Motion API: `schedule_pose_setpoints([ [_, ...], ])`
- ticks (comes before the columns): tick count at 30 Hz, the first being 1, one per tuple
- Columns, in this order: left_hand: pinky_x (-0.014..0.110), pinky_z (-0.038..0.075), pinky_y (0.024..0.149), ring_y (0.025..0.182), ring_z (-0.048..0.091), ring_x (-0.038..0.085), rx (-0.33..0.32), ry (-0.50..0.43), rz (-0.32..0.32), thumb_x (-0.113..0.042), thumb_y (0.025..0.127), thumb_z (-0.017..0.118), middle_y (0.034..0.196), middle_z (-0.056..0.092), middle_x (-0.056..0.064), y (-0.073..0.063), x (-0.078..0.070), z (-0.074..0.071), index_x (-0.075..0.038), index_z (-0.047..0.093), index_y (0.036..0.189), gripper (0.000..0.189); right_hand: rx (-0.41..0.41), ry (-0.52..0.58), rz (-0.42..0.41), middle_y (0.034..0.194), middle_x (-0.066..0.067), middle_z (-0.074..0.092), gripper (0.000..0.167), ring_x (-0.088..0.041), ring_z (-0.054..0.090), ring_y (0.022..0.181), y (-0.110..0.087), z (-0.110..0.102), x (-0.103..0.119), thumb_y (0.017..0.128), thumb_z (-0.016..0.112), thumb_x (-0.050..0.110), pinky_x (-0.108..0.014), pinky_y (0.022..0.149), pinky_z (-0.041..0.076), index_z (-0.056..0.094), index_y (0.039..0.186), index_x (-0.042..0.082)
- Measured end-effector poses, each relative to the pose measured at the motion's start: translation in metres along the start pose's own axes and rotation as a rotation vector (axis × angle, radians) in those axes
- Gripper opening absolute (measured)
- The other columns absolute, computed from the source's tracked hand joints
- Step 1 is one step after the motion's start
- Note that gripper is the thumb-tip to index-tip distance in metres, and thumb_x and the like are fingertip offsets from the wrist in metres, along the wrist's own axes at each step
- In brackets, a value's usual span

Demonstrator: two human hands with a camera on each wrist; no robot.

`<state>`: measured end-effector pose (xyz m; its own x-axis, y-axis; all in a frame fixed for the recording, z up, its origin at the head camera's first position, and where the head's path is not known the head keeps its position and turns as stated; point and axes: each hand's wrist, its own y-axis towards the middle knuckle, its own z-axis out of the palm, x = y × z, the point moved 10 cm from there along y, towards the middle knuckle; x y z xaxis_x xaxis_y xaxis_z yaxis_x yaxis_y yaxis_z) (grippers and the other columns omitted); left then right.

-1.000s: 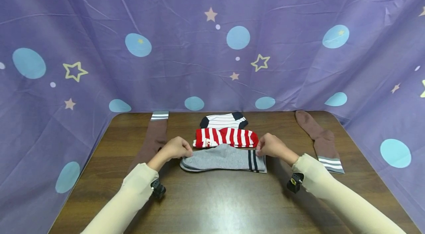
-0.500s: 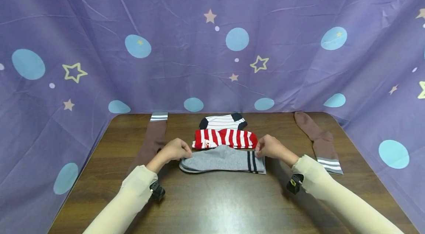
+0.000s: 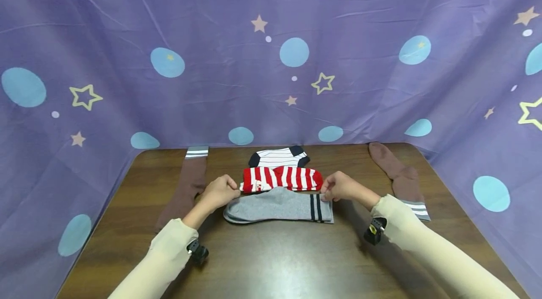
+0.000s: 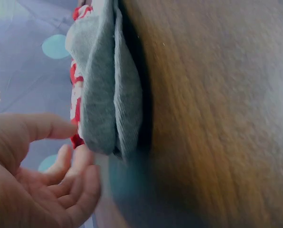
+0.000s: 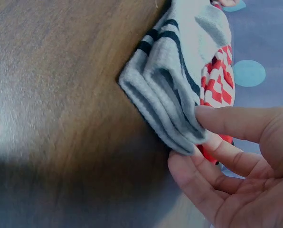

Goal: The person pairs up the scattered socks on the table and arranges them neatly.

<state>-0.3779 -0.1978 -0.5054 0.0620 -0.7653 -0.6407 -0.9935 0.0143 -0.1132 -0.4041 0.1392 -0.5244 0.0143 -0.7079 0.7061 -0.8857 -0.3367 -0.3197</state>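
The grey socks (image 3: pixel 271 207) lay flat on the bench (image 3: pixel 254 261), one stacked on the other, so both cuffs sat at the same end. The right grip (image 3: pixel 340 187) pinched the far corner of those cuffs, thumb above and fingers below, which probably kept the layers lined up. The left grip (image 3: pixel 220 190), thumb and fingers parted, stood at the grey socks' toes, seemingly without a hold. Just beyond the grey socks, the red-striped socks (image 3: pixel 279 179) lay parallel, perhaps for a tidy row; brown socks (image 3: pixel 404 181) flanked them on either side.
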Motion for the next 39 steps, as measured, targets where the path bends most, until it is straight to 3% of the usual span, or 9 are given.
schedule_pose_setpoints([
  [3,0.031,0.047,0.068,0.079,0.065,0.020,-0.064,-0.022,-0.002,-0.020,0.085,0.068,0.088,0.072,0.008,0.001,-0.006,-0.007,-0.006,0.065,0.101,0.021,0.015,0.071,0.012,0.081,-0.006,0.070,0.012,-0.014,0.063,0.074,-0.001,-0.003,-0.001,0.083,0.078,0.001,-0.035,0.069,0.058,0.068,0.089,-0.002],
  [9,0.029,0.046,0.067,0.076,0.066,0.019,-0.108,-0.098,0.037,-0.016,0.087,0.064,0.087,0.074,0.008,0.003,-0.027,-0.005,-0.005,0.064,0.114,0.029,0.025,0.131,-0.009,0.088,-0.012,0.072,0.011,-0.016,0.065,0.078,-0.004,-0.025,0.000,0.090,0.072,0.005,-0.038,0.075,0.059,0.069,0.096,-0.004],
  [13,0.029,0.045,0.066,0.074,0.062,0.018,-0.137,-0.139,0.072,-0.013,0.086,0.064,0.085,0.072,0.007,0.005,-0.046,0.005,-0.005,0.066,0.115,0.031,0.002,0.109,-0.023,0.096,-0.015,0.072,0.013,-0.016,0.066,0.081,-0.004,-0.052,0.002,0.095,0.068,0.008,-0.037,0.077,0.059,0.070,0.100,-0.004],
  [19,0.028,0.043,0.062,0.067,0.057,0.012,-0.144,-0.203,0.132,-0.010,0.081,0.063,0.081,0.071,0.005,0.006,-0.083,0.033,-0.006,0.068,0.111,0.031,-0.032,0.046,-0.048,0.099,-0.011,0.074,0.020,-0.018,0.071,0.087,-0.010,-0.095,0.009,0.098,0.064,0.011,-0.038,0.080,0.061,0.069,0.109,-0.005],
  [25,0.028,0.044,0.064,0.068,0.058,0.011,-0.076,-0.243,0.207,-0.011,0.081,0.063,0.083,0.071,0.005,0.006,-0.128,0.073,-0.006,0.069,0.111,0.031,-0.087,-0.039,-0.095,0.090,-0.002,0.072,0.021,-0.013,0.069,0.081,-0.018,-0.132,0.019,0.098,0.064,0.011,-0.031,0.073,0.059,0.069,0.108,-0.007],
  [32,0.025,0.045,0.061,0.067,0.059,0.010,0.014,-0.315,0.277,-0.009,0.081,0.064,0.083,0.074,0.010,0.003,-0.173,0.117,-0.002,0.067,0.108,0.028,-0.156,-0.136,-0.113,0.077,0.001,0.068,0.017,-0.010,0.062,0.070,-0.017,-0.159,0.019,0.096,0.066,0.010,-0.023,0.059,0.050,0.070,0.102,-0.006],
  [36,0.021,0.049,0.057,0.060,0.060,0.008,0.117,-0.508,0.216,-0.002,0.082,0.062,0.083,0.074,0.016,0.003,-0.190,0.147,0.003,0.065,0.110,0.028,-0.207,-0.250,-0.134,0.076,0.000,0.070,0.012,-0.009,0.060,0.069,-0.016,-0.168,0.017,0.093,0.071,0.010,-0.026,0.062,0.050,0.071,0.094,-0.001],
  [39,0.022,0.055,0.054,0.056,0.061,0.009,0.213,-0.690,0.121,0.003,0.084,0.059,0.087,0.074,0.023,0.002,-0.201,0.172,0.006,0.062,0.114,0.030,-0.232,-0.325,-0.146,0.079,-0.003,0.072,0.010,-0.013,0.061,0.073,-0.015,-0.173,0.013,0.091,0.072,0.011,-0.028,0.068,0.049,0.071,0.090,0.002],
])
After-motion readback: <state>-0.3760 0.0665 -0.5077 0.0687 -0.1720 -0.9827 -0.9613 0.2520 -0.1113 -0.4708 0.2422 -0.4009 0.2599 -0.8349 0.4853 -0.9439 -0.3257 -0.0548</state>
